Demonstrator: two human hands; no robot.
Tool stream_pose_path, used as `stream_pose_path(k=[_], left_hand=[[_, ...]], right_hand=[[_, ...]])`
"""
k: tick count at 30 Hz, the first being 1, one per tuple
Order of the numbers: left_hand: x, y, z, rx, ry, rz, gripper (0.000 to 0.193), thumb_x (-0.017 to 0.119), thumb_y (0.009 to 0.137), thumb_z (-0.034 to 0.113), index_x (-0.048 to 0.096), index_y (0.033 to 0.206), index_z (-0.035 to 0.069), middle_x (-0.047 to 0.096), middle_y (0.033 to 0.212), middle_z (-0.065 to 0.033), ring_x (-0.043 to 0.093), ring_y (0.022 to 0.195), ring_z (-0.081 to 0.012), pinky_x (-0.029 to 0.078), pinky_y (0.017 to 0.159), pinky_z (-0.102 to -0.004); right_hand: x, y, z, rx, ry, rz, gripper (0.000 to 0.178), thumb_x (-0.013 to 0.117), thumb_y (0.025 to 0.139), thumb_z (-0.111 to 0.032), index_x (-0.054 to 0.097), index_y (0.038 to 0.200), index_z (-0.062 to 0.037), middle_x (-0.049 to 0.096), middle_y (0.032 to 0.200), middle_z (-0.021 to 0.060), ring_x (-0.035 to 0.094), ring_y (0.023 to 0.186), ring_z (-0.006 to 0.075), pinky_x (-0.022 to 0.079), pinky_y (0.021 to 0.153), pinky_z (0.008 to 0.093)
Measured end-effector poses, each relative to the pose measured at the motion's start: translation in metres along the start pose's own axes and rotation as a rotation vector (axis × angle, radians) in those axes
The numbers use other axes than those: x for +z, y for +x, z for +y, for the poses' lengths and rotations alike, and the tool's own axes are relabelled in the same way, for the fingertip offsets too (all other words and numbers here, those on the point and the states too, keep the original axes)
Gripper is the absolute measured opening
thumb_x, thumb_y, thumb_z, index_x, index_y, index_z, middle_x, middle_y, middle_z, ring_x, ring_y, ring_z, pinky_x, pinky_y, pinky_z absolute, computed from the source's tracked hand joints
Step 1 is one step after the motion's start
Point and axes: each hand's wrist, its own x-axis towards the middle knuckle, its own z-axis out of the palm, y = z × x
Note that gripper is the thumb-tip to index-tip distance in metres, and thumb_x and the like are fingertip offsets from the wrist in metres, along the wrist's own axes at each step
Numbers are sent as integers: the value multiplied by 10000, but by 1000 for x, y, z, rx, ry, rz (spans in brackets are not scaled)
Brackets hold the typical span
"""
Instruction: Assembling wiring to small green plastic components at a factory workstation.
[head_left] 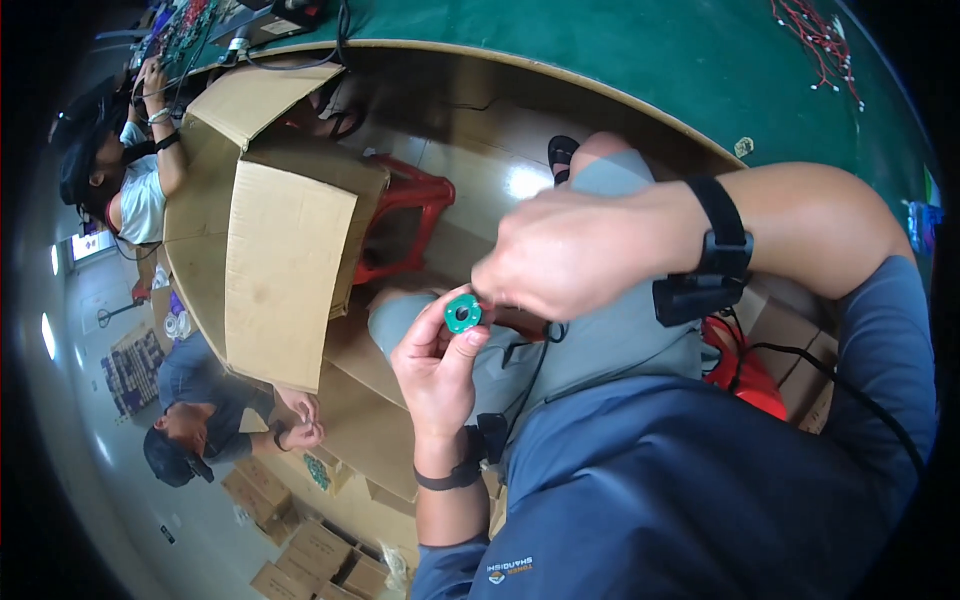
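Observation:
A small round green circuit board point(463, 313) with a dark hole in its middle is pinched between the thumb and fingers of my left hand point(437, 372). Just above and to its right, my right hand point(560, 255) is closed, knuckles up, with its fingertips close to the board's upper edge. Motion smears that hand a little, and whatever its fingers grip is hidden. Both hands are over my lap, and each wrist wears a dark strap.
An open cardboard box point(285, 270) stands left of my hands, by a red plastic stool point(410, 215). Ahead runs a green-topped table point(560, 40) with red wires point(815, 45) on it. Two people work at the left. Cartons point(310, 555) lie lower left.

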Motion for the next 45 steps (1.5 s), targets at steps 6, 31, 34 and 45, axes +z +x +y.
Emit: stream_pose_path(k=[6,31,34,45], left_hand=[[0,-1,4,12,-10,30,393,735,845,-9,624,1220,-46,668,1048,-61,635,903,-106,523,806,-233],[-2,0,-1,37,36,30,467,762,860,157,599,1231,-73,678,1050,-118,636,928,-184,513,852,-313],[2,-3,3,6,-9,51,458,760,862,154,600,1224,-77,670,1027,-102,624,904,-187,501,841,-310],[-6,-3,-5,38,-18,19,436,751,861,100,602,1236,-65,674,1071,-104,645,927,-175,525,862,-306]], right_hand=[[-1,2,7,-55,25,66,181,535,870,-157,649,787,-44,646,713,195,635,720,404,496,627,492],[12,-2,3,-193,68,76,127,616,828,-173,657,803,-55,663,727,174,662,715,374,517,598,466],[8,-1,9,-151,5,221,169,595,857,-188,648,802,-38,654,713,182,656,715,384,516,592,471],[12,-1,-1,-193,11,66,150,609,816,-190,668,786,-56,672,733,180,669,727,381,526,604,467]])
